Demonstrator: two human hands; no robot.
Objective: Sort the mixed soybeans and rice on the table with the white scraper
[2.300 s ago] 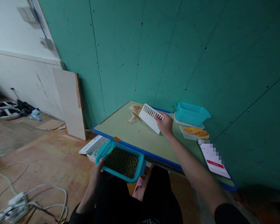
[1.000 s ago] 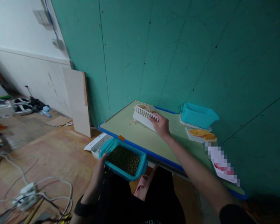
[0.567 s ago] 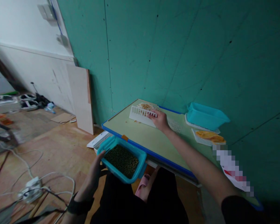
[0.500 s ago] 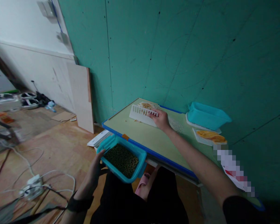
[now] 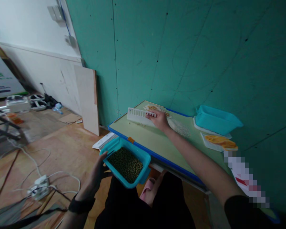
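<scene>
My right hand point(image 5: 160, 119) grips a white slotted plastic panel point(image 5: 137, 118) by its upper edge, fingers through the slots. The panel stands tilted on the pale green tabletop point(image 5: 154, 141), with a few small bits by its lower edge. Behind it is a pile of yellowish beans point(image 5: 153, 107); whitish grains point(image 5: 181, 127) spread to the right of my hand. Below the table's front edge, my left hand point(image 5: 98, 171) holds a turquoise plastic basin point(image 5: 146, 159) by its left end, its fingers partly hidden underneath. Small green beans point(image 5: 126, 163) cover the basin's bottom.
A second turquoise basin point(image 5: 216, 119) stands at the table's right back, near a white tray with an orange-yellow cloth point(image 5: 220, 141). The green wall point(image 5: 181, 57) borders the table. A power strip point(image 5: 39, 187) with cables lies on the floor at left; a board point(image 5: 87, 100) leans nearby.
My right hand has moved the slotted panel left across the tabletop, slightly toward the front edge. The basin in my left hand stays nearly still. The view has turned a little left.
</scene>
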